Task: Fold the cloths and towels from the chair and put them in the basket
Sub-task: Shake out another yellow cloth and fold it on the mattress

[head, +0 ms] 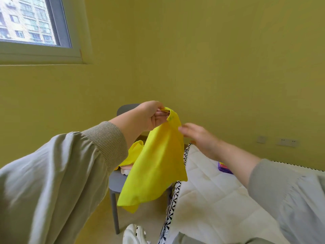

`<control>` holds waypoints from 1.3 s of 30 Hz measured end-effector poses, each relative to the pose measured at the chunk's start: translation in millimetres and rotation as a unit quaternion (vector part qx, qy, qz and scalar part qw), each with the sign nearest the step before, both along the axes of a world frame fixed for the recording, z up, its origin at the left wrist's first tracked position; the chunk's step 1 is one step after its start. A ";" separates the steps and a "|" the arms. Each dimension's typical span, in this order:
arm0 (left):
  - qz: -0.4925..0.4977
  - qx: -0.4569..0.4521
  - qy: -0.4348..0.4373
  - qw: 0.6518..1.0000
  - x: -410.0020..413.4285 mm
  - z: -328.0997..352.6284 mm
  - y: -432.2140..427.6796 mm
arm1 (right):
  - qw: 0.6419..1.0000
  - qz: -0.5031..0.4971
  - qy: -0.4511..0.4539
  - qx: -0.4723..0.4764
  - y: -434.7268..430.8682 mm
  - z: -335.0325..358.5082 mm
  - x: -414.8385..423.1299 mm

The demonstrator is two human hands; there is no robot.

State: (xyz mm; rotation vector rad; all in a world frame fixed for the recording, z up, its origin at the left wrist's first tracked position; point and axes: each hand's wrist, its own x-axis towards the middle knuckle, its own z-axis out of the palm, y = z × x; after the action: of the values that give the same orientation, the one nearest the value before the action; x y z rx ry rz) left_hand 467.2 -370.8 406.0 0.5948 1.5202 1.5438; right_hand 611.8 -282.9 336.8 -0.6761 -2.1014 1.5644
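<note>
My right hand (198, 140) is too blurry to tell if it holds the yellow cloth (156, 166). The cloth hides most of the chair (115, 180). My shoe (134, 234) is cut off at six o'clock.

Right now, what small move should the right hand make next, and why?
Probably pinch the yellow cloth at its free upper edge. The left hand holds only one corner, so it hangs loose, and the right hand is open beside it.
</note>
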 end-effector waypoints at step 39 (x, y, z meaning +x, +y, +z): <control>-0.229 0.087 0.135 0.960 -21.2 -31.3 -21.5 | 0.987 -0.003 0.093 -0.134 11.1 41.0 -15.8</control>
State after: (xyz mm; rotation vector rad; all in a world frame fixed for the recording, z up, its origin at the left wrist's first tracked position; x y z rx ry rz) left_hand 446.0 -392.3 374.7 1.2090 1.3211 1.2741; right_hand 596.0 -271.8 377.8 -0.5979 -1.7713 1.8504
